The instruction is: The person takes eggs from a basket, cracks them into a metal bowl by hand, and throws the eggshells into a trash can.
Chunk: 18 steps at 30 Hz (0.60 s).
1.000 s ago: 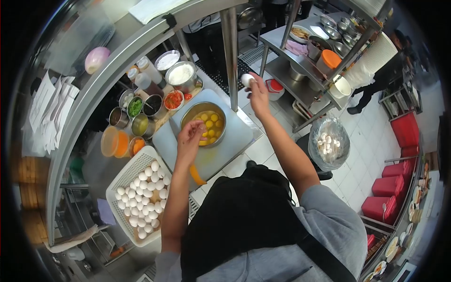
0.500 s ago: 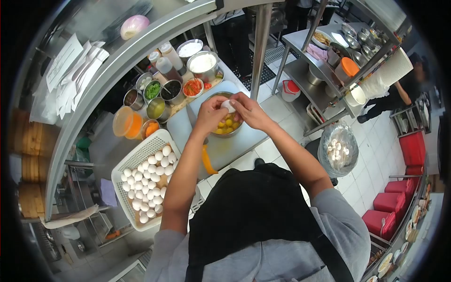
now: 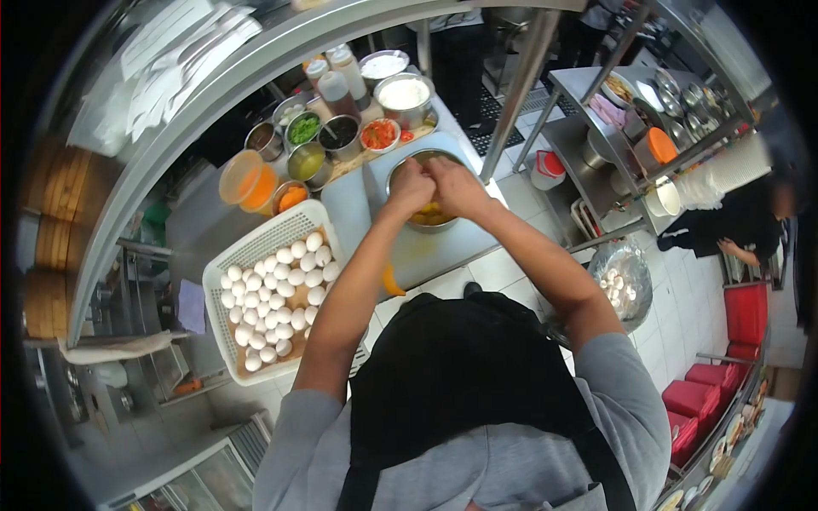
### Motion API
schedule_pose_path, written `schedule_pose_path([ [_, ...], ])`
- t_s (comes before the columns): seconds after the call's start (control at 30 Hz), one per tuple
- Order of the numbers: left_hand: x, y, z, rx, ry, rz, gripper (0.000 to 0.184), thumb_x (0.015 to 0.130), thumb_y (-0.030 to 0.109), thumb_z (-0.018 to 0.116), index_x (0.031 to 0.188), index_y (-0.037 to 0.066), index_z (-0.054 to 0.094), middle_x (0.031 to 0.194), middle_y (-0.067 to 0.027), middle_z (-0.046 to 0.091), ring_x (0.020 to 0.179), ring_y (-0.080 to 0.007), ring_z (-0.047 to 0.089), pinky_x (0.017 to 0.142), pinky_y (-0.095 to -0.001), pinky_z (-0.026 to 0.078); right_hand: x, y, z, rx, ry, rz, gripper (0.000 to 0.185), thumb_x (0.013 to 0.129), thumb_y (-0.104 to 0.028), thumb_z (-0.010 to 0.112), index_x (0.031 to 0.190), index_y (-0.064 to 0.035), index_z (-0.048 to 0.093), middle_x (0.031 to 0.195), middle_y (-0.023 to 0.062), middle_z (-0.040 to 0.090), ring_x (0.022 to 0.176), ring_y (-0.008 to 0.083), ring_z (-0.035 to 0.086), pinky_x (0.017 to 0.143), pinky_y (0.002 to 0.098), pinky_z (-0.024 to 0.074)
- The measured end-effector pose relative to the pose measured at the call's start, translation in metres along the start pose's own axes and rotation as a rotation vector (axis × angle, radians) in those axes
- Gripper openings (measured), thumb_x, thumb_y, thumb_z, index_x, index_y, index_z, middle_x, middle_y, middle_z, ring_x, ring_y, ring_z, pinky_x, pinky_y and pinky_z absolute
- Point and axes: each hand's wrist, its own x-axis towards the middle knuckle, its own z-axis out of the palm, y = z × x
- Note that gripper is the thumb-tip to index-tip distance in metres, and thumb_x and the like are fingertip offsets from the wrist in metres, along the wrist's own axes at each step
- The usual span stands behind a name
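My left hand (image 3: 411, 189) and my right hand (image 3: 458, 187) are close together over a metal bowl (image 3: 395, 167), thumbs and fingertips nearly meeting. Both have their fingers curled; the white egg seen between them half a second ago is now hidden behind them. Yellow yolks (image 3: 433, 215) show inside the bowl below. The bowl stands on a pale cutting board (image 3: 417, 260), with a knife (image 3: 372, 183) lying to its left. Left of my forearm, a white plastic basket (image 3: 223, 336) holds many whole white eggs (image 3: 277, 294).
Metal containers of chopped greens (image 3: 304, 129) and red pieces (image 3: 380, 134), plus squeeze bottles (image 3: 337, 92), stand behind the board. A steel post (image 3: 521, 94) rises at right. A lined bin (image 3: 626, 281) with eggshells is beside my right arm. Another person (image 3: 724, 226) stands far right.
My hands have dipped and drawn together over the bowl, and the egg between them is no longer visible. The view has shifted, so the scene sits differently in frame.
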Motion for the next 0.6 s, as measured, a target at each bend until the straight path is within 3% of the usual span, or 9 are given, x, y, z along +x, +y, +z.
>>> schedule_pose_path([
  [0.07,-0.011,-0.008,-0.003,0.191,0.091,0.213,0.041,0.075,0.008,0.057,0.112,-0.008,0.049,0.105,-0.0333,0.061,0.103,-0.0447,0.059,0.092,-0.0517,0.045,-0.001,0.008,0.000,-0.001,-0.011,-0.010,0.040,0.073,-0.004,0.060,0.112,-0.0040,0.053,0.103,0.0198,0.058,0.095,0.0399,0.059,0.081,0.0473,0.0492],
  [0.17,-0.035,0.000,-0.013,0.333,0.277,0.405,0.039,0.075,0.004,0.060,0.111,-0.005,0.051,0.103,-0.0264,0.063,0.100,-0.0423,0.060,0.091,-0.0483,0.046,-0.002,-0.004,-0.025,0.020,-0.035,-0.071,0.045,0.073,-0.004,0.063,0.116,-0.0055,0.051,0.112,0.0171,0.055,0.103,0.0387,0.056,0.088,0.0458,0.0479],
  [0.27,-0.039,0.005,-0.029,0.218,0.210,0.453,0.040,0.081,0.007,0.062,0.119,-0.002,0.051,0.107,-0.0221,0.065,0.099,-0.0353,0.063,0.087,-0.0420,0.049,0.000,-0.018,-0.043,0.149,0.019,-0.157,0.047,0.078,-0.009,0.066,0.122,-0.0058,0.050,0.117,0.0182,0.053,0.104,0.0402,0.055,0.090,0.0438,0.0479],
  [0.33,-0.042,0.011,-0.042,-0.170,-0.079,0.293,0.043,0.086,0.014,0.065,0.125,0.000,0.051,0.105,-0.0167,0.066,0.094,-0.0246,0.065,0.082,-0.0342,0.051,-0.001,-0.017,-0.044,0.169,0.016,-0.164,0.047,0.082,-0.014,0.067,0.125,-0.0055,0.050,0.116,0.0183,0.054,0.104,0.0403,0.056,0.091,0.0405,0.0482],
  [0.37,-0.044,0.006,-0.045,-0.156,0.001,0.330,0.045,0.089,0.020,0.067,0.127,0.001,0.052,0.103,-0.0134,0.066,0.091,-0.0164,0.063,0.078,-0.0289,0.051,-0.003,-0.017,-0.046,0.233,0.039,-0.086,0.045,0.082,-0.013,0.067,0.124,-0.0051,0.051,0.115,0.0172,0.055,0.102,0.0373,0.058,0.089,0.0391,0.0495],
  [0.4,-0.051,0.002,-0.054,-0.151,0.009,0.324,0.045,0.089,0.020,0.067,0.127,0.001,0.052,0.103,-0.0134,0.066,0.091,-0.0164,0.063,0.078,-0.0289,0.051,-0.005,-0.017,-0.048,0.303,0.061,-0.012,0.043,0.082,-0.012,0.067,0.123,-0.0047,0.052,0.114,0.0162,0.056,0.100,0.0343,0.060,0.086,0.0377,0.0508],
  [0.47,-0.074,-0.014,-0.088,-0.128,0.345,0.403,0.042,0.086,0.020,0.069,0.120,0.000,0.057,0.103,-0.0179,0.065,0.090,-0.0246,0.065,0.075,-0.0342,0.053,-0.022,-0.015,-0.064,0.439,0.242,0.101,0.041,0.083,-0.007,0.066,0.122,-0.0050,0.053,0.109,0.0111,0.058,0.094,0.0205,0.061,0.075,0.0332,0.0533],
  [0.53,-0.098,-0.061,-0.129,-0.113,0.510,0.227,0.040,0.086,0.021,0.069,0.118,0.000,0.059,0.106,-0.0191,0.063,0.094,-0.0296,0.063,0.083,-0.0382,0.052,-0.055,-0.008,-0.094,0.361,0.417,0.191,0.041,0.084,-0.003,0.063,0.124,-0.0057,0.053,0.119,0.0111,0.057,0.109,0.0219,0.059,0.086,0.0329,0.0507],
  [0.6,-0.126,-0.129,-0.163,0.285,0.601,0.225,0.040,0.086,0.022,0.068,0.119,0.001,0.059,0.111,-0.0206,0.060,0.106,-0.0350,0.057,0.094,-0.0427,0.046,-0.104,0.012,-0.125,0.122,0.495,0.189,0.044,0.084,0.002,0.059,0.127,-0.0034,0.051,0.134,0.0129,0.050,0.120,0.0250,0.052,0.099,0.0350,0.0428],
])
